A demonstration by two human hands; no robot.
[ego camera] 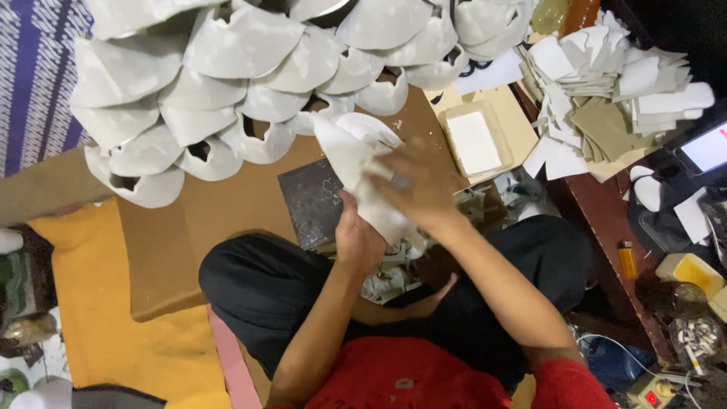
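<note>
While both hands, left hand (pixel 357 241) and right hand (pixel 415 185), grip the white shoe upper (pixel 356 163) at frame centre, it looks light, floppy; edges suit holding.

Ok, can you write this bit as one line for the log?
left hand: holds white piece from below | right hand: on top of it | behind: pile of white shells | under: dark tile

One head-worn camera looks steeply down, close over the person's lap and brown board (pixel 227 204).

Brown cardboard sheet (pixel 189 227) carries white shoe uppers (pixel 227 83) and dark tile (pixel 310 201).
</note>
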